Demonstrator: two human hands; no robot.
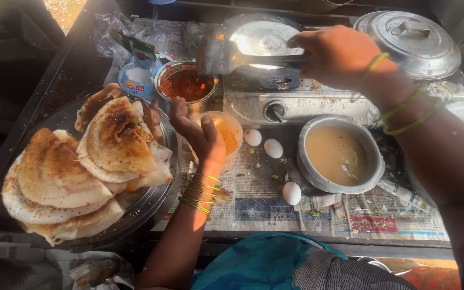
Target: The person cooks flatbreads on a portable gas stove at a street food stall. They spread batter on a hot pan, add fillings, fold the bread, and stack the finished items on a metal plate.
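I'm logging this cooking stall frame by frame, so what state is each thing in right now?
Left hand: open, at the cup of orange paste.
Right hand: closed on a flat metal tool over the pan.
Pan: on the burner, thin white batter spread inside.
Metal pot: uncovered, holding tan liquid.
Lidded pot: covered.
Bowl of red sauce: uncovered, nearly full.
Three eggs: whole, uncracked.
Folded flatbreads: browned, stacked on the tray.

1. A street-food stall in open sunlight: a small gas stove (275,104) at the top centre carries a pan of white batter (264,38).
2. A round tray (151,207) at left is stacked with folded crepes (60,177).
3. Newspaper (275,209) lines the counter at lower centre, with eggs (273,148), a pot of batter (339,156) and a bowl of red chutney (186,83).
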